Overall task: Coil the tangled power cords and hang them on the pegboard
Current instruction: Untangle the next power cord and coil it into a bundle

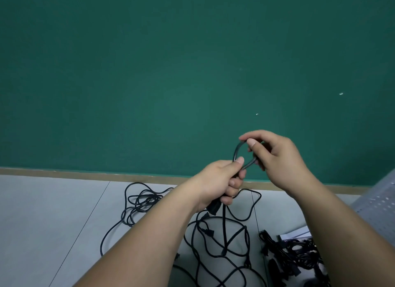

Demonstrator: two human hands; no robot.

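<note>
A black power cord is bent into a small loop held up in front of the green wall. My left hand grips the base of the loop, and the cord's black plug sticks out below that fist. My right hand pinches the top and right side of the loop between thumb and fingers. The rest of this cord hangs down into a loose tangle of black cords on the floor. A second tangled bunch lies further left.
The green wall fills the upper view, with a wooden baseboard along the grey tiled floor. A heap of more black cords lies at the lower right beside white paper. A grey perforated panel leans at the right edge.
</note>
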